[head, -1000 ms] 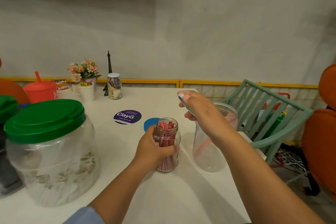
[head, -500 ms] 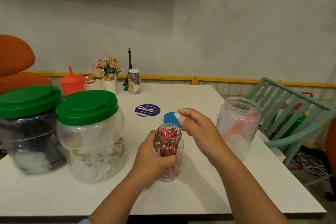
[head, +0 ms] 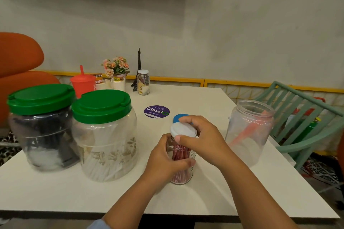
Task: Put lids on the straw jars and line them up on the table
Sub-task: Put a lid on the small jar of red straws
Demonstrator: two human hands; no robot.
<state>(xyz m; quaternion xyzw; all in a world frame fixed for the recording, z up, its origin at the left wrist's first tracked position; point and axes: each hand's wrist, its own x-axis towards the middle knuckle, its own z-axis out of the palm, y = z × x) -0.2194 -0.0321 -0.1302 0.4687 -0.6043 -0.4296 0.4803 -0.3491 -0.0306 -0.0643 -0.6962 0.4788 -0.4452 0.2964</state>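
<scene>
A small glass jar of red straws stands on the white table near its front middle. My left hand grips the jar's body. A white lid sits on the jar's mouth, and my right hand holds it by the rim with curled fingers. A blue lid lies on the table just behind, partly hidden by my right hand. To the right stands a large clear jar with no lid and a pink straw inside. Two large green-lidded jars stand at the left.
At the back of the table are a red cup, paper cups, a flower pot, a tiny tower model and a small white-lidded jar. A purple sticker lies mid-table. A green chair stands right, orange seats left.
My right hand carried the white lid down onto the small red-straw jar, which my left hand kept holding. The camera view shifted, bringing both green-lidded jars into sight.
</scene>
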